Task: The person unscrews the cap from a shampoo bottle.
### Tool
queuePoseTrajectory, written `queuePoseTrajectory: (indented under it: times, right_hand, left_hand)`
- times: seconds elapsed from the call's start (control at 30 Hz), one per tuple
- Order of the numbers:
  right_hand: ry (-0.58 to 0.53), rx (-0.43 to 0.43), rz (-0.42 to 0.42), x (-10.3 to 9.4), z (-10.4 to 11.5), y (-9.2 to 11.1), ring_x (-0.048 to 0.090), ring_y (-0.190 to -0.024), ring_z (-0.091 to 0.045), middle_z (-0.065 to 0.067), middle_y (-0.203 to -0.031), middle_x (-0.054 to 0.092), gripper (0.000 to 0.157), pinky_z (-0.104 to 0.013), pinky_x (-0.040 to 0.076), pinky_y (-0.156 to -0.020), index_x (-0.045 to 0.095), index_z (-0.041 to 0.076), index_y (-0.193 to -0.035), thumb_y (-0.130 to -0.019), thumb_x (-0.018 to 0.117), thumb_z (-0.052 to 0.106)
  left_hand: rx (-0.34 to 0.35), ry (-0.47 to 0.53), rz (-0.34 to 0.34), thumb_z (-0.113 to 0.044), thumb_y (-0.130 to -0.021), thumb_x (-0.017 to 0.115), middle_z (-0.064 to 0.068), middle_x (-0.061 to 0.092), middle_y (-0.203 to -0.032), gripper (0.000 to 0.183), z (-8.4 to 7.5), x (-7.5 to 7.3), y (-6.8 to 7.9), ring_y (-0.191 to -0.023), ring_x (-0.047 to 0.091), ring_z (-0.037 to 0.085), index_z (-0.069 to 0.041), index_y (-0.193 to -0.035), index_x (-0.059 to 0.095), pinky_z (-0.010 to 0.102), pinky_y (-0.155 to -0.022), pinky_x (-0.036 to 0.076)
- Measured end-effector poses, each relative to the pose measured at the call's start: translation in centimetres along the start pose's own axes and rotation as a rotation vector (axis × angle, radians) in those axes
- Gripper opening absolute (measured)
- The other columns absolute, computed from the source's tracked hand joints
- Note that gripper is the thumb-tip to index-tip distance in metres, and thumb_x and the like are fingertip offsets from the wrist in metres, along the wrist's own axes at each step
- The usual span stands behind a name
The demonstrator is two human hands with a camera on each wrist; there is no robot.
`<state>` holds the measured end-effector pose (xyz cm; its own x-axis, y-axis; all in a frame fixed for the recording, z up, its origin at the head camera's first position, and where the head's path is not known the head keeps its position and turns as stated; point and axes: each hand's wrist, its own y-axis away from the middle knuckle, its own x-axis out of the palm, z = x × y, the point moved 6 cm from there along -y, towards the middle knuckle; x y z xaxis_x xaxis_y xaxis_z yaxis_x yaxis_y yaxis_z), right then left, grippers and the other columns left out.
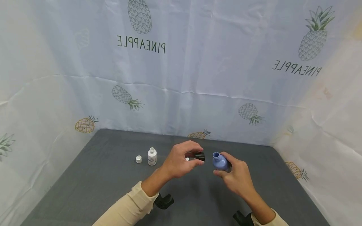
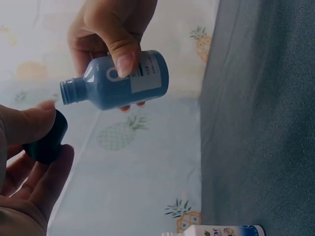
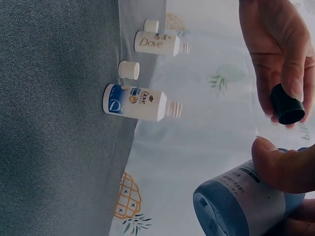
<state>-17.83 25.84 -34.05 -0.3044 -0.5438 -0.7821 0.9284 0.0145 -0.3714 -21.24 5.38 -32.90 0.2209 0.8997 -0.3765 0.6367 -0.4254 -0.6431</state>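
Note:
A black cap [image 1: 200, 156] is pinched between the thumb and fingers of my left hand [image 1: 178, 160], its hollow end facing the bottle. My right hand [image 1: 238, 177] grips a blue bottle [image 1: 220, 163] by its body, above the table. That bottle's threaded neck is bare and leans toward the cap, with a gap between them. In the left wrist view, the bottle [image 2: 103, 91] lies almost sideways, and a printed white label shows beside the right thumb. The right wrist view shows the bottle's base and the cap [image 3: 287, 105] held beyond it.
An uncapped white bottle [image 1: 152, 157] stands on the grey table [image 1: 113, 185] beside a white cap [image 1: 138, 159]. Another uncapped white bottle [image 3: 140, 103] with blue print and a second white cap [image 3: 129, 70] appear in the right wrist view. A pineapple-print curtain [image 1: 181, 69] surrounds the table.

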Motion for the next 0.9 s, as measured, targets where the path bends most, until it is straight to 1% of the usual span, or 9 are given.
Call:
queuePoseTrajectory:
  times: [0.07,0.17,0.3,0.5,0.57,0.67,0.77,0.83,0.9]
  right_hand:
    - [-0.004,0.001,-0.002,-0.01,-0.02,-0.02,0.067,-0.086,-0.022,-0.015,-0.108,0.078,0.061,-0.035,0.048,-0.072,0.07,0.007,-0.129,-0.074,0.094,0.014]
    - [-0.008,-0.006,-0.006,-0.03,-0.02,-0.02,0.069,-0.087,-0.024,-0.017,-0.11,0.078,0.061,-0.036,0.05,-0.072,0.07,0.004,-0.129,-0.074,0.094,0.013]
    - [-0.019,-0.012,-0.01,-0.02,-0.01,-0.02,0.072,-0.09,-0.027,-0.019,-0.111,0.078,0.061,-0.039,0.053,-0.074,0.069,0.002,-0.13,-0.074,0.093,0.011]
    - [-0.035,-0.01,-0.018,0.02,-0.1,-0.01,0.073,-0.092,-0.029,-0.02,-0.11,0.078,0.061,-0.04,0.054,-0.074,0.068,0.001,-0.13,-0.075,0.093,0.01]
    - [-0.041,-0.011,-0.023,0.03,-0.12,-0.03,0.074,-0.092,-0.029,-0.02,-0.109,0.078,0.061,-0.04,0.055,-0.074,0.068,0.0,-0.13,-0.075,0.093,0.01]
    - [-0.055,-0.008,-0.028,0.03,-0.14,-0.07,0.074,-0.093,-0.029,-0.02,-0.109,0.078,0.06,-0.041,0.056,-0.075,0.068,0.0,-0.129,-0.075,0.093,0.009]
    - [-0.08,0.005,-0.025,0.09,-0.22,-0.12,0.076,-0.098,-0.033,-0.023,-0.112,0.077,0.062,-0.047,0.06,-0.079,0.067,-0.002,-0.13,-0.076,0.093,0.009]
    - [-0.102,0.016,-0.019,0.16,-0.31,-0.14,0.076,-0.101,-0.036,-0.024,-0.115,0.076,0.062,-0.051,0.061,-0.083,0.066,-0.003,-0.132,-0.076,0.092,0.009]
    - [-0.121,0.028,-0.013,0.24,-0.38,-0.19,0.076,-0.105,-0.038,-0.025,-0.117,0.075,0.063,-0.055,0.061,-0.087,0.065,-0.004,-0.133,-0.077,0.092,0.008]
  left_hand:
    - [0.012,-0.011,0.006,-0.003,-0.084,0.085,0.013,0.074,-0.119,0.037,0.02,0.04,0.04,-0.098,0.077,0.024,-0.003,-0.12,0.074,0.024,-0.086,0.063]
    - [0.032,-0.047,0.013,-0.005,-0.088,0.082,0.014,0.074,-0.123,0.039,0.02,0.05,0.1,-0.098,0.076,0.023,-0.003,-0.126,0.074,0.024,-0.083,0.063]
    - [0.05,-0.123,0.021,-0.009,-0.092,0.078,0.01,0.074,-0.123,0.037,-0.04,0.01,0.19,-0.094,0.072,0.019,-0.006,-0.129,0.074,0.025,-0.077,0.06]
    - [0.09,-0.191,0.028,-0.009,-0.098,0.071,0.009,0.07,-0.123,0.031,-0.03,0.21,0.33,-0.095,0.069,0.017,-0.008,-0.128,0.074,0.023,-0.08,0.057]
    - [0.082,-0.193,0.023,-0.01,-0.098,0.071,0.009,0.07,-0.123,0.029,0.04,0.25,0.32,-0.097,0.069,0.018,-0.008,-0.128,0.074,0.026,-0.081,0.059]
    - [0.041,-0.175,0.016,-0.013,-0.097,0.073,0.009,0.069,-0.124,0.029,0.23,0.29,0.27,-0.101,0.071,0.019,-0.007,-0.126,0.073,0.031,-0.084,0.062]
    - [0.011,-0.157,-0.003,-0.014,-0.095,0.077,0.009,0.07,-0.122,0.029,0.34,0.32,0.25,-0.101,0.072,0.019,-0.006,-0.123,0.073,0.033,-0.085,0.064]
    - [-0.005,-0.142,-0.018,-0.014,-0.093,0.079,0.009,0.07,-0.12,0.029,0.36,0.35,0.24,-0.099,0.072,0.018,-0.006,-0.121,0.072,0.032,-0.086,0.064]
    - [-0.014,-0.141,-0.033,-0.013,-0.093,0.079,0.009,0.071,-0.121,0.032,0.37,0.39,0.27,-0.099,0.073,0.018,-0.006,-0.123,0.072,0.03,-0.086,0.064]
